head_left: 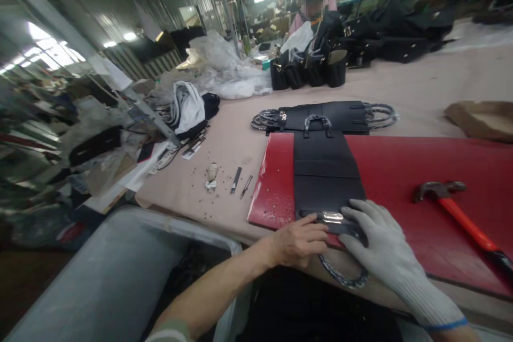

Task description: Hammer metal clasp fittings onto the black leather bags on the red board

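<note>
A black leather bag piece (pixel 326 171) lies across a red board at the table's front edge. Near its close end is a shiny metal clasp plate (pixel 332 217), and a braided grey-black handle (pixel 345 279) hangs below over the edge. My left hand (pixel 300 240), bare, has its fingers curled at the left of the piece's near end, the index finger beside the clasp; its thumb is hidden. My right hand (pixel 377 235), in a white knit glove, rests on the right of that end with thumb and fingers spread.
On the red board (pixel 401 171), a claw hammer (pixel 460 214) lies at right. More black bags (pixel 328 117) with braided handles lie beyond. Small tools (pixel 236 180) sit left. A grey bin (pixel 120 256) stands below the edge. A person (pixel 312 10) is across the table.
</note>
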`<state>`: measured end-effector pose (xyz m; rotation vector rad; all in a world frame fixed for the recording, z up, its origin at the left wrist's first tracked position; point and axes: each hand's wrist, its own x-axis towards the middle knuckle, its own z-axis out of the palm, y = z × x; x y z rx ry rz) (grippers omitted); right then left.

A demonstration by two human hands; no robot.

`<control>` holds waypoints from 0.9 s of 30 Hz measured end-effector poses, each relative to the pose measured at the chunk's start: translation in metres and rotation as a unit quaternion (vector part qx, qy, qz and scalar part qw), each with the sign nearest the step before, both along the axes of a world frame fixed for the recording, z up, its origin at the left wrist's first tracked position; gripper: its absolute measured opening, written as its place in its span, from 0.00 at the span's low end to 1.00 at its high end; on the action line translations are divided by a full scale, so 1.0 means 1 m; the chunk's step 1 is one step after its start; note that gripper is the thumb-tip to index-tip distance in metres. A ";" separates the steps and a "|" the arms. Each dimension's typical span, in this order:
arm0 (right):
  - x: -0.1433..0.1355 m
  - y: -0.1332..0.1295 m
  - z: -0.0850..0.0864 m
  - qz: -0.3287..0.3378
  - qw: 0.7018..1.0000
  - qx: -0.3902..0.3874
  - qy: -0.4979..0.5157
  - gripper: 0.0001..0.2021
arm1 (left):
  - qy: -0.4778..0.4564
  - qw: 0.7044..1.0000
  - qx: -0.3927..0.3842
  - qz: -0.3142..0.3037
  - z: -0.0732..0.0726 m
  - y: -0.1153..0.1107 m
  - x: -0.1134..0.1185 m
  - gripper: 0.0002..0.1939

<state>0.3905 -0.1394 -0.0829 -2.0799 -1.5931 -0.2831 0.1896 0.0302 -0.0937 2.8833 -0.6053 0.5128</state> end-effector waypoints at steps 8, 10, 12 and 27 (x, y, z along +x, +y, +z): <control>0.001 0.001 0.000 0.006 0.999 -0.002 -0.037 0.26 | -0.131 0.925 -0.170 0.313 0.003 0.009 -0.048 0.17; -0.002 0.001 0.002 -0.001 0.999 -0.007 -0.040 0.25 | -0.142 0.869 -0.207 0.426 0.000 0.014 -0.059 0.18; -0.004 0.002 0.003 -0.008 0.999 -0.005 -0.044 0.24 | -0.142 0.829 -0.224 0.492 -0.005 0.017 -0.064 0.17; -0.010 0.007 0.003 -0.021 0.999 -0.005 -0.033 0.24 | -0.214 0.778 -0.234 0.543 -0.014 0.002 -0.064 0.11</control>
